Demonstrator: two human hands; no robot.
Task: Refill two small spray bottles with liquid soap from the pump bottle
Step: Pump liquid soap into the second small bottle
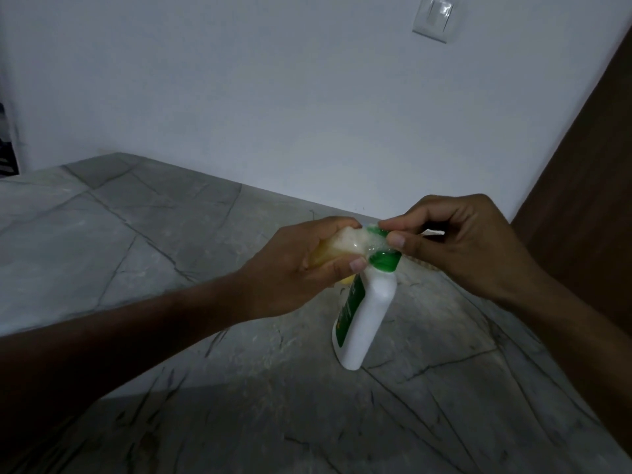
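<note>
A white pump bottle point(367, 316) with a green top stands on the grey counter point(136, 254), near the wall. The left hand point(301, 268) has its fingers curled round a small spray bottle point(102, 249) with yellow soap and foam inside, held on its side with its mouth right at the green pump. The right hand point(455, 248) pinches the pump top with thumb and fingertips

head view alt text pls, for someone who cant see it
A left hand holds a small yellowish bottle tipped against the green pump of a white soap bottle, which the right hand pinches, over a grey stone counter.
</note>
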